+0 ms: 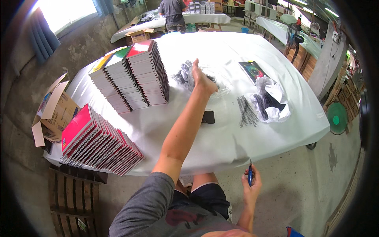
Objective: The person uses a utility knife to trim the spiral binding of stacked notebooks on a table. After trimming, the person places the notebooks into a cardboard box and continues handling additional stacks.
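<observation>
Left hand [203, 81] reaches far over the white table [221, 146] and grabs a clear bag of dark wire coils [185, 75], fingers closed on it. Right hand [251, 185] hangs low by the table edge, gripping a small blue-handled tool [250, 175] (maybe pliers, too small to tell). It looks like the fetching step; next comes pulling one coil free. Notebook stacks [136, 77] wait nearby.

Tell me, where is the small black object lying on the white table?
In the head view, the small black object lies near the table's front middle, just right of the outstretched left forearm, with the loose spiral binding coils further to its right.
</observation>
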`<control>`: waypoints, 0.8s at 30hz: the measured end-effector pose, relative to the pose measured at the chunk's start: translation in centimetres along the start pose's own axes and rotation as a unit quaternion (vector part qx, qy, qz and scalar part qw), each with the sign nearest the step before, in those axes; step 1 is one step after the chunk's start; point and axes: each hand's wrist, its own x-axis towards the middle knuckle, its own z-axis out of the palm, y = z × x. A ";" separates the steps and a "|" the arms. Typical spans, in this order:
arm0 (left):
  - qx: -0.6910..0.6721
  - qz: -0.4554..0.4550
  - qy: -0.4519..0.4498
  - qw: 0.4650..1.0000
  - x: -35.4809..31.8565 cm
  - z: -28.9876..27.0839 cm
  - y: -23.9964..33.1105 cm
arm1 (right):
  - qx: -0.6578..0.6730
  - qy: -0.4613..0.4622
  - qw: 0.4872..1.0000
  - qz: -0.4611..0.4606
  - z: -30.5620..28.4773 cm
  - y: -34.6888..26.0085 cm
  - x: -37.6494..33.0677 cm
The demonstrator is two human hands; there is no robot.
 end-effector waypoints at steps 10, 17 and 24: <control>0.286 0.457 -0.265 0.799 -23.2 -12.9 4.7 | 0.025 -0.249 0.964 -0.089 8.1 -3.8 -0.4; 0.338 0.596 0.285 0.670 -34.8 -24.6 14.2 | -0.089 -0.378 0.873 -0.295 17.7 -9.1 -5.7; 0.323 0.492 0.141 0.796 -32.7 -27.2 17.2 | -0.166 -0.310 0.801 -0.484 25.8 -14.4 -12.0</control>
